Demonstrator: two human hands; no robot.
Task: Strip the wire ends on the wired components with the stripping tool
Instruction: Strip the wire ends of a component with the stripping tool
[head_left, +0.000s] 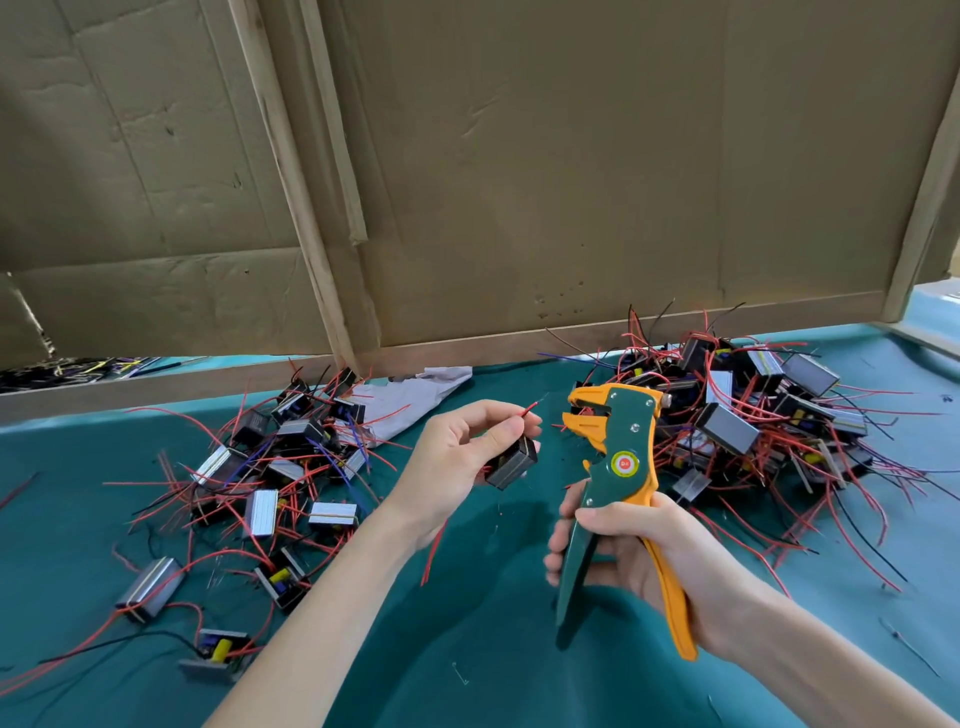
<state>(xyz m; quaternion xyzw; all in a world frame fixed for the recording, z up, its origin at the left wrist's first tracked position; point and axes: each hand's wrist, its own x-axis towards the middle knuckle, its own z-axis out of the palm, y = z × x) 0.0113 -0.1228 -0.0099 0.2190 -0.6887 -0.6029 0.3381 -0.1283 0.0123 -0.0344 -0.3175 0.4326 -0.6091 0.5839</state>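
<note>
Wire end (531, 409): red, pinched by left hand (457, 457) thumb and forefinger, aimed at the tool's mouth, just short of it.
Wired component (511, 462): held beneath by the same hand's curled fingers.
Stripping tool (618, 467): right hand (623, 551) curled round both handles; jaws apart.
Doing it well: feed the end straight between the jaws, keep the component steady, squeeze evenly.

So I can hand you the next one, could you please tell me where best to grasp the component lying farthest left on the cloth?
Take the component by its boxy body, from above, pinching across its two long sides. It lies flat on the green cloth, clear of the pile, with its top exposed; its thin red wires trail loosely and give no firm hold.
</note>
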